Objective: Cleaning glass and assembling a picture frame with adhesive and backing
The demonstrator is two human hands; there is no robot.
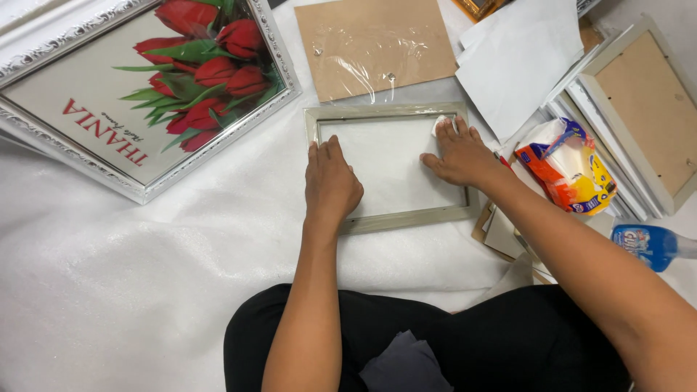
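Right fingers: flat and together, pressing a white tissue [440,124] onto the glass at the frame's top right corner.
Right hand [459,154]: palm down on the glass.
Left hand [330,181]: fingers straight, closed together, holding nothing, pinning the frame's left side.
Frame [390,219]: pale, flat on the white sheet [131,276], centre.
Nearby: brown backing board [374,43] above, tissue pack [570,168] right, tulip picture [138,87] left.

The small frame [396,219] under the hands looks like pale, matt painted wood around smooth glass. The backing board [374,43] is brown fibreboard under glossy, crinkled plastic film. The big frame [72,156] has an ornate silvery, shiny finish. The sheet [109,283] beneath is soft, white and slightly fuzzy.
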